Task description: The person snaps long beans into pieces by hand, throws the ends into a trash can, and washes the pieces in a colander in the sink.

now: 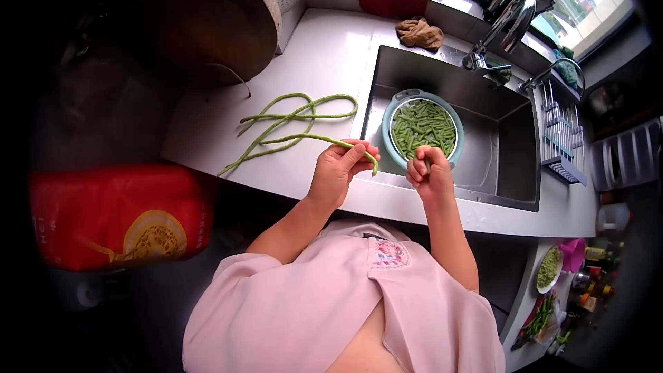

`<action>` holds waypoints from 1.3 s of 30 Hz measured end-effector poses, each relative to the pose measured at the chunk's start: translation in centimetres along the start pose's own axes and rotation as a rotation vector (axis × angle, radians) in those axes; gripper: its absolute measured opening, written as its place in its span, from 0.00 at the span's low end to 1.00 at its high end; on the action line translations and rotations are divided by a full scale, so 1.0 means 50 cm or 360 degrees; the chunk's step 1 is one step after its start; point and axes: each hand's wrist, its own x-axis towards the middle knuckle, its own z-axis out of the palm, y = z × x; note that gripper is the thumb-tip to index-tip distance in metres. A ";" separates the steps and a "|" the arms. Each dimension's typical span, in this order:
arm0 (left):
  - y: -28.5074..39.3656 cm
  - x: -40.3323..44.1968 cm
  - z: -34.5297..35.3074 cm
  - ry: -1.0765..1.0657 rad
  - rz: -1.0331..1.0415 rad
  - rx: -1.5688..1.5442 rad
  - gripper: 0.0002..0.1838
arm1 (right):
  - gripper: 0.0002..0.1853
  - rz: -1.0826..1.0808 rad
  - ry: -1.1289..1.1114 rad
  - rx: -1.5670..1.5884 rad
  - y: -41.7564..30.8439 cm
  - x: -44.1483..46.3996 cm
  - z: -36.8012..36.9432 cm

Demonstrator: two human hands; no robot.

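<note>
My left hand (337,171) is closed on a long green bean (312,136), pinching it between thumb and fingers near one end. The tip sticks out past my fingers, and the rest trails left over the counter. More long beans (276,119) lie looped there. My right hand (429,171) is curled shut at the near rim of a light blue basin (387,128); a bit of green shows at its fingers, too small to make out. Inside the basin, a colander holds many short cut bean pieces (423,126).
The basin sits in a steel sink (489,155) with a chrome faucet (478,59) behind. A brown cloth (420,34) lies at the sink's back edge. At right hangs a dish rack (563,131). A round wooden board (266,7) stands back left, a red bag (124,217) below.
</note>
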 end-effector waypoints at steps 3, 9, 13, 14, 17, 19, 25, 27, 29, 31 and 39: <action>0.021 0.007 -0.007 0.0033 -0.0053 0.0069 0.07 | 0.10 -0.0125 -0.0139 -0.0244 -0.013 -0.011 0.006; -0.009 0.008 -0.012 -0.0193 -0.0091 0.0464 0.10 | 0.11 0.0356 -0.0456 -0.0656 0.029 -0.044 0.072; 0.003 0.008 -0.001 0.0033 -0.0121 0.0199 0.11 | 0.07 0.0075 -0.0199 -0.0965 0.046 -0.032 0.049; -0.001 0.008 -0.002 0.0033 -0.0124 0.0198 0.11 | 0.07 0.0077 -0.0196 -0.0964 0.053 -0.023 0.035; -0.013 -0.001 0.008 -0.0002 -0.0075 0.0283 0.11 | 0.06 -0.0189 0.0093 -0.0985 0.049 -0.007 0.016; -0.010 0.000 0.005 0.0004 -0.0050 0.0253 0.11 | 0.06 -0.0035 -0.0061 -0.0388 0.028 0.008 -0.004; 0.015 0.006 -0.002 -0.0050 -0.0129 0.0357 0.10 | 0.08 0.0140 -0.0260 -0.0444 0.014 -0.011 0.018; -0.001 0.010 -0.004 -0.0099 -0.0143 0.0461 0.10 | 0.09 0.0331 -0.0424 -0.0548 0.016 -0.022 0.045; -0.016 0.010 -0.012 -0.0234 -0.0202 0.0492 0.11 | 0.10 0.0469 -0.0543 -0.0613 0.020 -0.026 0.058; -0.004 0.009 -0.003 -0.0116 -0.0217 0.0440 0.11 | 0.10 0.0455 -0.0537 -0.0645 0.028 -0.018 0.043; -0.015 0.003 0.005 -0.0002 -0.0069 0.0240 0.10 | 0.07 -0.0333 0.0003 -0.0985 0.048 0.004 0.032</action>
